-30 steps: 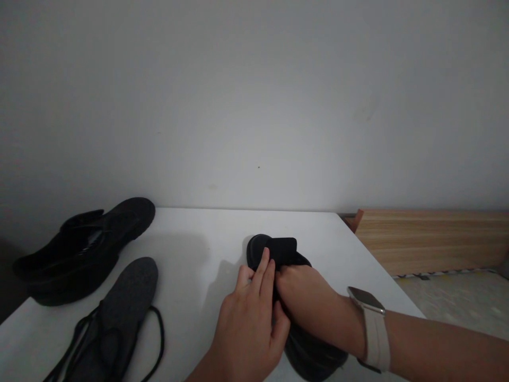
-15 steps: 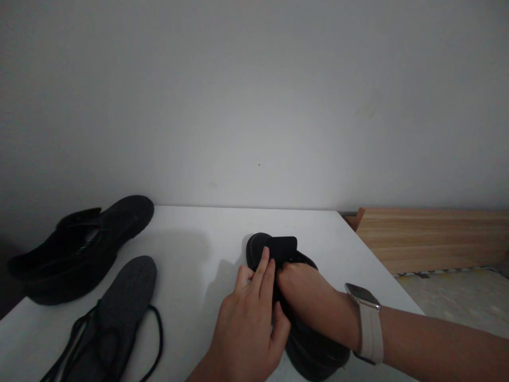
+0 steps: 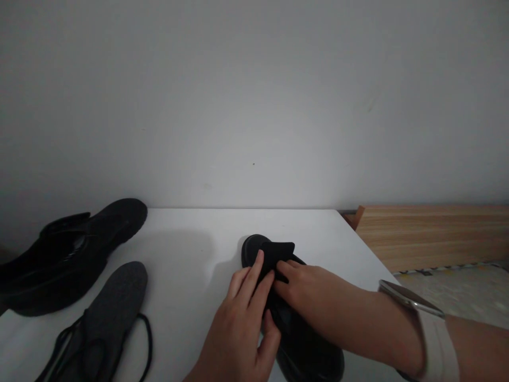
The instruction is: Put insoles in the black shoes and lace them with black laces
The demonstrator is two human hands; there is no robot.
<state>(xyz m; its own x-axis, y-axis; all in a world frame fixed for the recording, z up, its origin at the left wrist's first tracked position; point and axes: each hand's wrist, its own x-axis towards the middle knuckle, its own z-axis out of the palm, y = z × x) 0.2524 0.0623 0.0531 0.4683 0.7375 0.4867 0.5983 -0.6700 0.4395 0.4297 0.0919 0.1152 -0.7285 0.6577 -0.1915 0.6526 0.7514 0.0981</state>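
A black shoe (image 3: 308, 339) lies on the white table with its toe pointing away from me and its tongue (image 3: 280, 252) raised. My left hand (image 3: 240, 318) holds the shoe from its left side, its fingers stretched along the front and the thumb against the near side. My right hand (image 3: 302, 286) reaches across from the right. Its bent fingers grip the edge of the opening by the tongue, and their tips are partly hidden. A pale-strapped watch (image 3: 433, 329) is on the right wrist.
To the left lies another black shoe (image 3: 51, 276), with a dark sole-shaped piece (image 3: 129, 212) at its far end. Nearer me are a grey insole (image 3: 119, 297) and black laces (image 3: 149, 345). A wall (image 3: 254, 106) stands behind the table (image 3: 183, 286); wooden boards (image 3: 429, 236) are at right.
My right hand has drawn back out of the shoe's opening, and its fingers now show at the tongue. The left fingers have spread slightly. The view has shifted a little to the right.
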